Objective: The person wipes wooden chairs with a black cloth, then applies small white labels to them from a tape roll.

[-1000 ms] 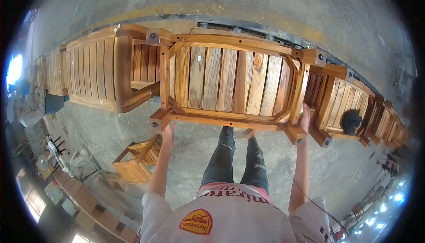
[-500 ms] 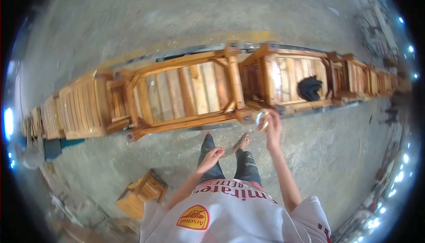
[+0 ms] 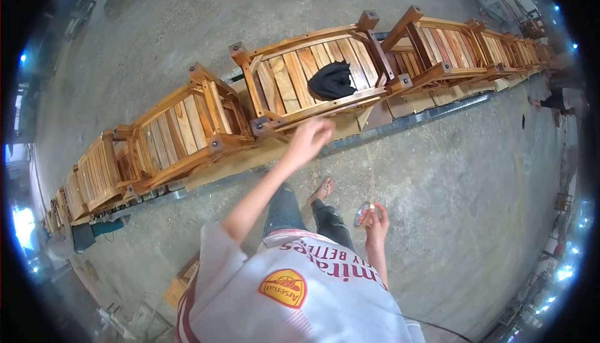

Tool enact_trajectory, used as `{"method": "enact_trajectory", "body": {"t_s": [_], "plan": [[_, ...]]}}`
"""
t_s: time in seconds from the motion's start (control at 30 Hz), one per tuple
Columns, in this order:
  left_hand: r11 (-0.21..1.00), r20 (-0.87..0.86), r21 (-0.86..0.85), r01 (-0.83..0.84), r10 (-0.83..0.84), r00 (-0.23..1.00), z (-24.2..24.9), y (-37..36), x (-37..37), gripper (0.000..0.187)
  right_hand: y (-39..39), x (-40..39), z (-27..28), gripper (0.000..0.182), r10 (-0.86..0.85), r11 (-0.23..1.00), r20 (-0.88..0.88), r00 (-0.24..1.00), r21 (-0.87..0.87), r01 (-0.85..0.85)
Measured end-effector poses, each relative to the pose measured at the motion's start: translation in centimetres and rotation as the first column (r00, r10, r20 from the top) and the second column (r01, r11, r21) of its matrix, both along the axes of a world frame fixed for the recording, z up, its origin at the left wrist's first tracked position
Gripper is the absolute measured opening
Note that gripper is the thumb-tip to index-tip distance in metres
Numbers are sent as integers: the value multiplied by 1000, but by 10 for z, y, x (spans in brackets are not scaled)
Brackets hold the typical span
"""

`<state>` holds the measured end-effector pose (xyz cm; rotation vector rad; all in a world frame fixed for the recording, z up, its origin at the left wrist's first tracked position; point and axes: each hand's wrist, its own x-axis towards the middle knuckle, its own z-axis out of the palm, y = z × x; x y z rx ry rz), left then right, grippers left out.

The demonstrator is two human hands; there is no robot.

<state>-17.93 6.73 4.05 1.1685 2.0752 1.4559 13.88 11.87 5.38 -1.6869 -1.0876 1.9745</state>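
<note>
Two hands off frame worked a second ago. Left hand (image 3: 310, 138) now reaching toward upturned chair (image 3: 312, 80), fingers loosely curled, empty, near its front leg, short of black cloth (image 3: 332, 80). Right hand (image 3: 375, 217) well below chair, fingers pinching small shiny object (image 3: 364, 212).

Two hands show — the left hand (image 3: 310, 138) and the right hand (image 3: 376, 219). One small shiny object (image 3: 363, 213) sits in the right; what it is cannot be told. One black cloth (image 3: 332, 80) lies on a chair (image 3: 299, 87). At least five upturned slatted wooden chairs stand in one row — those farther along blur together, so the full count is unclear.
</note>
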Motion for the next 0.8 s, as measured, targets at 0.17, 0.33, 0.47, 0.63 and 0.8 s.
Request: {"method": "enact_trajectory", "body": {"t_s": [0.17,0.33,0.47,0.63,0.8], "plan": [[907,-511,-270,-325,151,846,-68,142,-59,43,91,23,8,26,-97,976,-3,995,198,96],[862,-370,-439,-253,84,925,-117,163,-83,51,162,-14,10,24,-139,848,-6,990,516,122],[829,-204,-554,-76,-47,978,-119,122,-118,42,230,-80,7,24,-25,750,-48,999,659,50],[598,-478,-476,-644,439,761,-107,48,-145,38,320,-179,-27,24,28,628,-154,988,772,103],[314,-485,-341,-886,749,452,-129,127,-149,46,387,-253,-49,22,95,585,44,994,806,-92]]}}
